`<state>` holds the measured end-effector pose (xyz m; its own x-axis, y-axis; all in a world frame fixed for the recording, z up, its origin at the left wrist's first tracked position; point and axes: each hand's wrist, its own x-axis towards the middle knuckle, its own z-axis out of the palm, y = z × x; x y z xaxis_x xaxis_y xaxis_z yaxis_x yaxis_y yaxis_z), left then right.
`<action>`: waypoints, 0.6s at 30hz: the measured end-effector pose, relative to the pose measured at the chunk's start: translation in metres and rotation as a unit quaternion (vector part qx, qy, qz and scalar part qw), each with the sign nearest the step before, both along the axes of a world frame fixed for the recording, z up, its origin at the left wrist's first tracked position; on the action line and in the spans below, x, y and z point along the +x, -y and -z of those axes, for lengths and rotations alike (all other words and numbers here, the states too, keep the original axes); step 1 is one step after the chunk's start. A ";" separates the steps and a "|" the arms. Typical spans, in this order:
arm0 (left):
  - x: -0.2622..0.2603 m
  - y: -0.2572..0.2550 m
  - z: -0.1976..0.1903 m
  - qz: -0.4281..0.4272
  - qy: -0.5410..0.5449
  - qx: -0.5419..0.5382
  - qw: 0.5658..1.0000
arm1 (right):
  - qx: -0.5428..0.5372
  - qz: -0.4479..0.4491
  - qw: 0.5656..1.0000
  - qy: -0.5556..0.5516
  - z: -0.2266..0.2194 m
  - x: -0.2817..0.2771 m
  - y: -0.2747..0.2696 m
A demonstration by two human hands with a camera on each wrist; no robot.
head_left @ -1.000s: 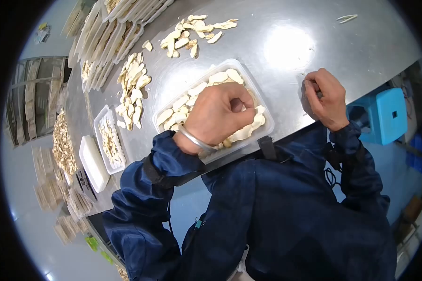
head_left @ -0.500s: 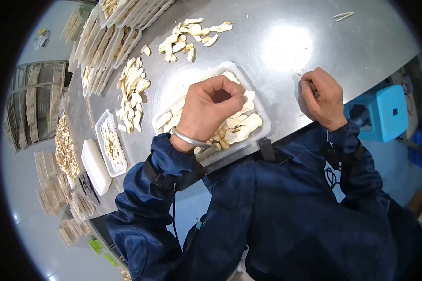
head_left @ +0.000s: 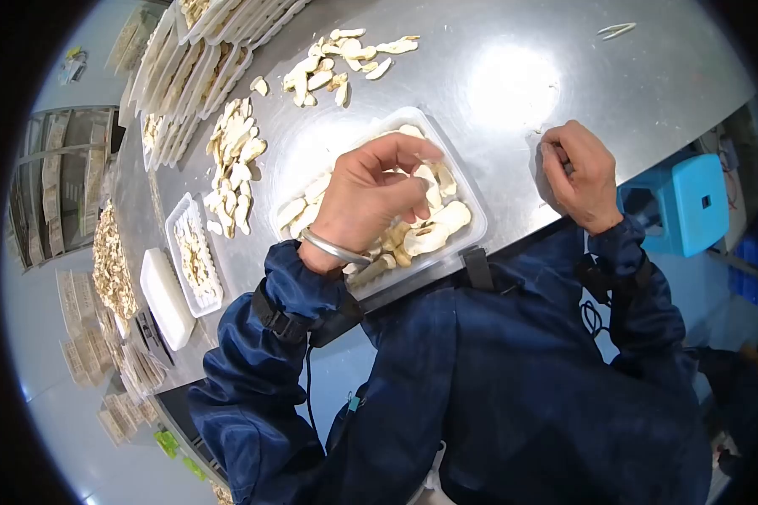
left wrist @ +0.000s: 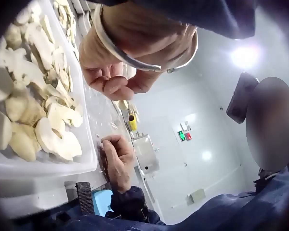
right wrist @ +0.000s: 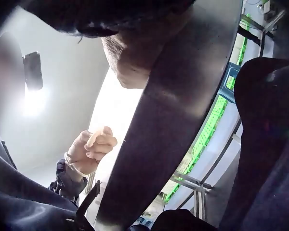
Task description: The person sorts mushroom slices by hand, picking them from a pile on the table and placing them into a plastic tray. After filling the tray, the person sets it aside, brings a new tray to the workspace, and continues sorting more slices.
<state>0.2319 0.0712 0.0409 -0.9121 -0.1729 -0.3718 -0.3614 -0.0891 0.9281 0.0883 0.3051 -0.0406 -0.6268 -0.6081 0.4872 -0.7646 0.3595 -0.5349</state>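
A clear plastic tub [head_left: 477,223] of pale, cream-coloured slices [head_left: 427,238] sits at the table's near edge. Above it is my left hand [head_left: 366,198], a metal bangle on its wrist; forefinger and thumb stand apart, the other fingers bend behind them, and I see nothing gripped. The left wrist view shows this hand [left wrist: 130,53] beside the slices [left wrist: 58,137]. My right hand [head_left: 583,175] rests on the table to the tub's right, fingers loosely curled, with no object visible in it; its palm side is hidden. Only part of that hand [right wrist: 130,57] shows in the right wrist view.
Loose slices lie in two piles [head_left: 237,160] [head_left: 320,71] beyond the tub. A small ridged tray [head_left: 195,257], a white block-like tray [head_left: 167,299] and stacked trays [head_left: 198,80] stand left. Tweezers [head_left: 616,31] lie far right; a blue stool [head_left: 691,206] is beside the table.
My left hand has moved back to the left over the tub, and its thumb and forefinger have parted. Slices near the tub's right end lie differently. The right hand has barely moved.
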 end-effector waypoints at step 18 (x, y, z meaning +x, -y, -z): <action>0.006 -0.021 0.023 0.062 -0.075 -0.401 0.911 | 0.004 -0.003 1.000 0.000 -0.002 -0.001 -0.001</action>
